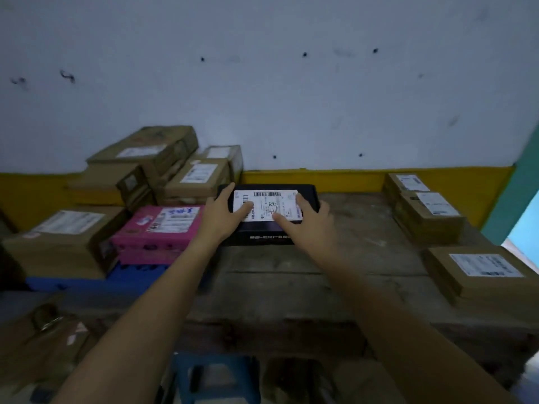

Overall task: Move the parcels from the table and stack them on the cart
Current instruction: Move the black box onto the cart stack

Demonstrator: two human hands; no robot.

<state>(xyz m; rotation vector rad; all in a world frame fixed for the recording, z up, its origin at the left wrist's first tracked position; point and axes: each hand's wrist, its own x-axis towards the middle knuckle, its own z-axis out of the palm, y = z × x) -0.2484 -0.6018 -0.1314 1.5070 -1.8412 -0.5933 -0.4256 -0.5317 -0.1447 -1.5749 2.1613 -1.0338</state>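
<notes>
On the old wooden table (pixel 291 275), which is rough and has long cracks, sits a flat black box (pixel 262 238) made of smooth card. A white paper label (pixel 269 203) with black bar lines is stuck on its top. The box lies near the back of the table, close to the yellow stripe on the wall (pixel 350 179). The left hand (pixel 220 214) holds the box's left side, with its thumb lying on the label. The right hand (pixel 310 221) holds the right side, and its thumb lies on the label too. So the box is right between both hands, touching them. To the left is a pink box (pixel 157 231) on a blue flat deck (pixel 134 274), with brown card boxes (pixel 67 243) piled around it. More brown boxes (pixel 428 217) with white labels sit on the right side of the table.
</notes>
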